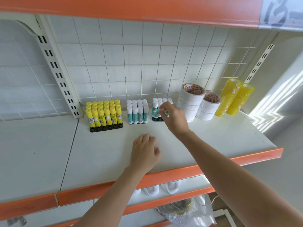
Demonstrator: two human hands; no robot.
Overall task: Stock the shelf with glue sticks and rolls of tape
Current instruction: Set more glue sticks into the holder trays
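On the white shelf [213, 136] stand three groups of glue sticks. Yellow glue sticks [104, 113] fill a black tray at the left. White-capped teal glue sticks [138, 112] stand in the middle. A third group of teal glue sticks [161, 100] sits in a black tray to the right. My right hand [173, 119] pinches one white-capped glue stick [159, 110] at the front of that third group. My left hand [145, 151] rests on the shelf nearer the front edge, fingers loosely curled, holding nothing. Two stacks of white tape rolls [191, 102] and two stacks of yellow tape rolls [231, 99] stand at the right.
A white wire grid [131, 63] backs the shelf, with slotted uprights at left [57, 74] and right. An orange-edged shelf [131, 7] hangs overhead. Below, a lower shelf holds white plastic hooks [168, 187], and a clear plastic bag [188, 213] lies underneath.
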